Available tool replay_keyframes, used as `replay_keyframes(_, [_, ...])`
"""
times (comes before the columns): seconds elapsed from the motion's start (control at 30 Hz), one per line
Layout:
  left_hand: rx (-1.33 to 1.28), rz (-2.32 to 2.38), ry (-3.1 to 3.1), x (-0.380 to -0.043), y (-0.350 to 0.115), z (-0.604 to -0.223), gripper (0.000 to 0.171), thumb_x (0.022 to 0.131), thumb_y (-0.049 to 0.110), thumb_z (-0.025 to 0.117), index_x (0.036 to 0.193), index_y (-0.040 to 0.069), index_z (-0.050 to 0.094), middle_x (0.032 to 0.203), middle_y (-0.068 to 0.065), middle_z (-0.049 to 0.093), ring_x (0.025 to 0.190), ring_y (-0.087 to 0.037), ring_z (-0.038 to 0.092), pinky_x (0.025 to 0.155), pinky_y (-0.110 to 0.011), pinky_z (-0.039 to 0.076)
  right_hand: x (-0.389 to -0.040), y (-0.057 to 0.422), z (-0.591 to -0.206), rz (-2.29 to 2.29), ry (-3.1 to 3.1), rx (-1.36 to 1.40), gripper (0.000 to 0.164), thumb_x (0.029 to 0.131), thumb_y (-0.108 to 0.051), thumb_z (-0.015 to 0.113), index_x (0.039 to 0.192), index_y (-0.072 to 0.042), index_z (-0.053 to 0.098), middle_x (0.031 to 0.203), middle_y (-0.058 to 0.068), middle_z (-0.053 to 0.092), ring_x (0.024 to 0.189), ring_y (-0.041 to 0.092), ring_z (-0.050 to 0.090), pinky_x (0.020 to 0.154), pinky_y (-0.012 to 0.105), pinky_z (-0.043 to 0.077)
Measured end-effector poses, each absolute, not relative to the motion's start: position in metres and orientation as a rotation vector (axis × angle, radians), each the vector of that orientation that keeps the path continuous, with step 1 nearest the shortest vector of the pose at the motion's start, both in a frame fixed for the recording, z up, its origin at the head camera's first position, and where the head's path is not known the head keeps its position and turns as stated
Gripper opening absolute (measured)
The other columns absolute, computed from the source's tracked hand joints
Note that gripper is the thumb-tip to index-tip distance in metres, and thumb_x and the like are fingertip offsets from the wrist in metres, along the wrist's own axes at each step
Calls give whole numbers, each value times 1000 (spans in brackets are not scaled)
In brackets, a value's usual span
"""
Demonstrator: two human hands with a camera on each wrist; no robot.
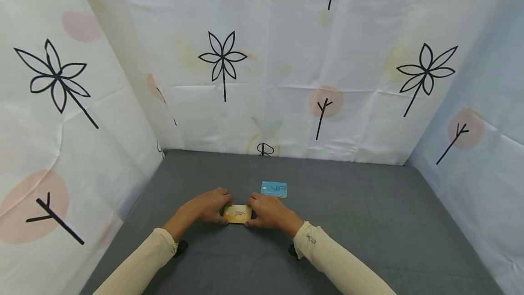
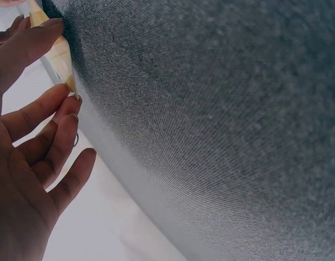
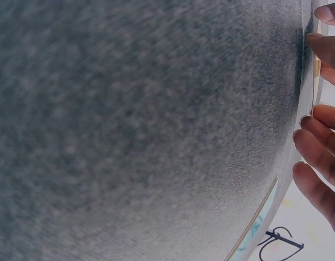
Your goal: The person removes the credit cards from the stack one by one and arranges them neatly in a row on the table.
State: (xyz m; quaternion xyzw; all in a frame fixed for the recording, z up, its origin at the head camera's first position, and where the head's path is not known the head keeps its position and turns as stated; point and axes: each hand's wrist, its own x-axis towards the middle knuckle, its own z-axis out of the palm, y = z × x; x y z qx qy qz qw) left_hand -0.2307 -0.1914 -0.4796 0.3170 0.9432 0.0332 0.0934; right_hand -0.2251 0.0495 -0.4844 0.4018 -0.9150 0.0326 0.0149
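Observation:
A yellow card (image 1: 238, 213) lies between the two hands near the middle of the table, its printed face up. My left hand (image 1: 209, 206) pinches its left side, with the thumb at the near corner and the fingertips at the far one. The right hand (image 1: 270, 211) pinches the opposite side in the same way. From the left wrist, the yellow card (image 2: 59, 58) appears nearly edge-on between thumb and forefinger, close over the cloth. Just beyond the right hand is a blue card (image 1: 274, 189) marked "VIP", its near left corner partly hidden behind the fingers.
Dark grey cloth (image 1: 348, 222) covers the table. White fabric walls (image 1: 278, 58) printed with leaves and pale circles rise along its back, left and right sides. Cream sleeves (image 1: 141, 258) cover both forearms, with a dark strap piece (image 1: 181, 248) at the left wrist.

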Motion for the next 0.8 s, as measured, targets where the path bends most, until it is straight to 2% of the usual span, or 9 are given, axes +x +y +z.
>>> replay_keyframes(0.3, [899, 101, 2797, -230, -193, -481, 46, 81, 44, 83, 113, 17, 65, 106, 3, 57, 95, -15, 53, 84, -38, 49, -227, 45, -486, 84, -2853, 1255, 49, 86, -58, 73, 114, -18, 68, 99, -5, 59, 74, 4, 51, 60, 21, 43])
replay_keyframes(0.57, [945, 103, 2814, -231, -194, -481, 42, 80, 44, 84, 106, 17, 65, 97, 6, 54, 89, -12, 51, 81, -36, 49, -229, 43, -488, 91, -2859, 1254, 47, 85, -57, 74, 110, -18, 68, 94, -6, 56, 71, 3, 45, 58, 21, 39])
replay_keyframes(0.8, [940, 100, 2796, -232, -195, -480, 40, 80, 42, 85, 106, 17, 65, 98, 5, 55, 89, -13, 52, 80, -36, 48, -230, 42, -490, 119, -2885, 1261, 46, 86, -56, 74, 110, -17, 66, 97, -6, 56, 73, 3, 46, 60, 21, 41])
